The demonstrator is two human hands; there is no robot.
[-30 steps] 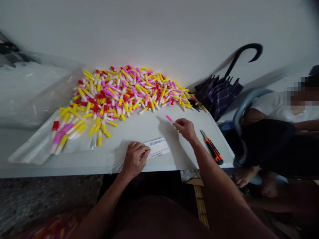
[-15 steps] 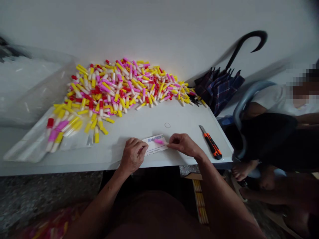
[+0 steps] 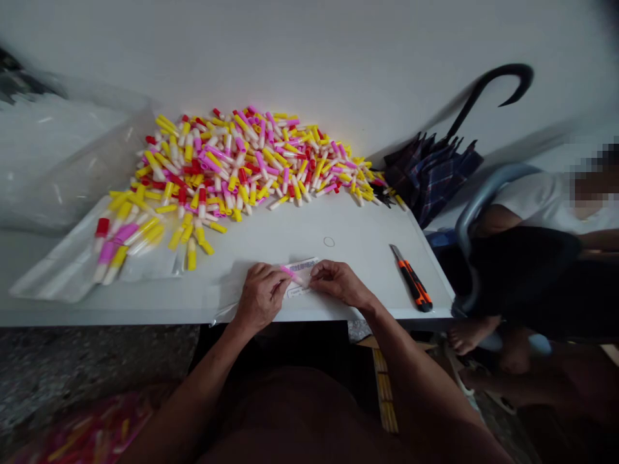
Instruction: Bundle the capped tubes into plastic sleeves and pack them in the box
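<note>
Diagonally up-left, a pink tube (image 3: pixel 290 273), fingers of left hand (image 3: pixel 262 297) and right hand (image 3: pixel 339 283) clamped on it

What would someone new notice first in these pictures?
The big heap of pink, yellow, red and white plastic tubes along the back of the white table catches the eye first. At the front edge, the left hand and right hand meet at a pink tube over a printed paper slip. To the right lies an orange-handled utility knife, with a folded plaid umbrella beyond.
</note>
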